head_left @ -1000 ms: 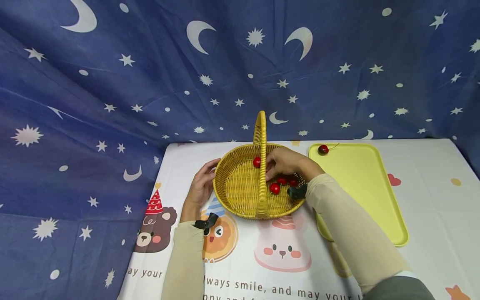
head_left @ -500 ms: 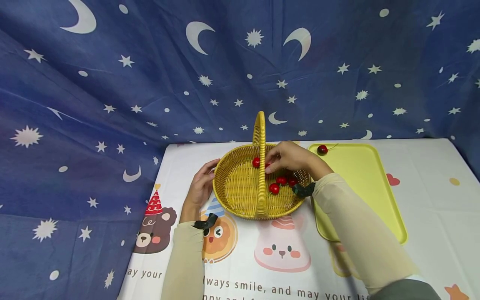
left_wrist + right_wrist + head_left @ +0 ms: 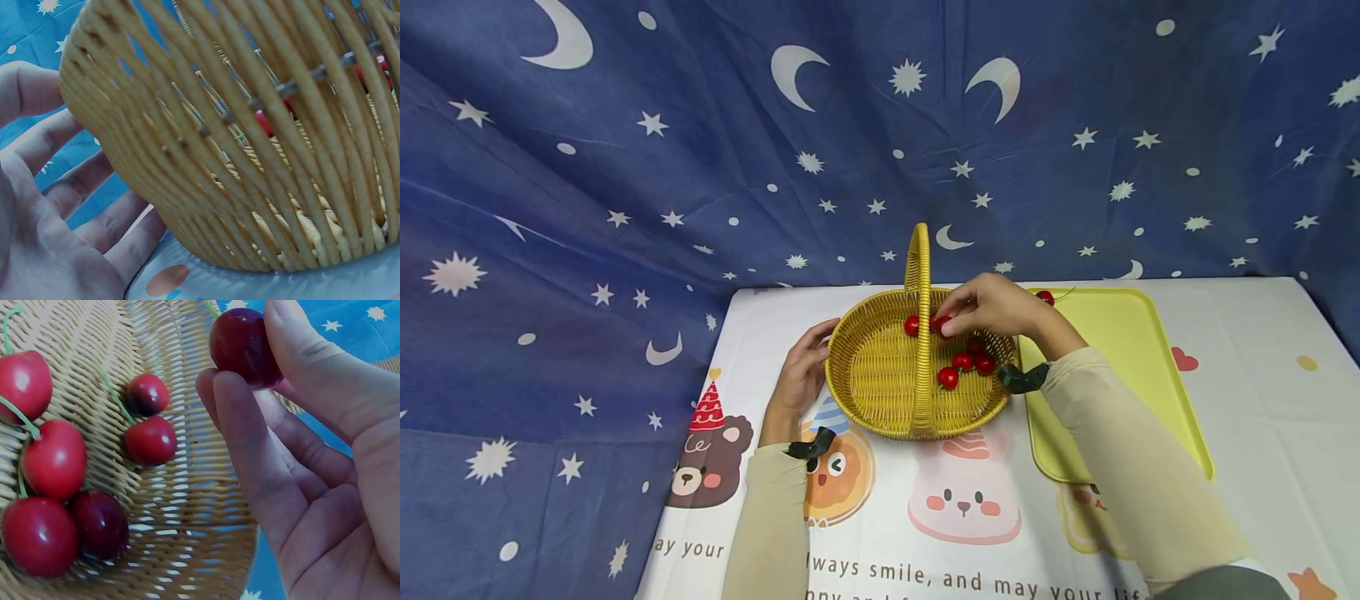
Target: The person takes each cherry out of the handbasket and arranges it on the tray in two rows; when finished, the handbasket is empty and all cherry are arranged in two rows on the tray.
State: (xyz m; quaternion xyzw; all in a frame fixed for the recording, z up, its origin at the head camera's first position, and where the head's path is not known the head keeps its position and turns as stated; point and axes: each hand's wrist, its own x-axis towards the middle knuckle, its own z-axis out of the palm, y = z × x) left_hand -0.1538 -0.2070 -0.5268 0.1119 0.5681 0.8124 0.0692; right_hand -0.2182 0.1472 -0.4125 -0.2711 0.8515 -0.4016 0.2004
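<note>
Left hand (image 3: 799, 377) rests loose-fingered against basket's (image 3: 844, 367) left wall, holding nothing, likely steadying it. Loose cherries (image 3: 962, 361) mostly in basket's right half. Right hand (image 3: 1000, 305) pinches held cherry (image 3: 242, 347) over basket's far side, gap fruit-wide, probably for control. Tray (image 3: 1112, 375) right of basket.
</note>
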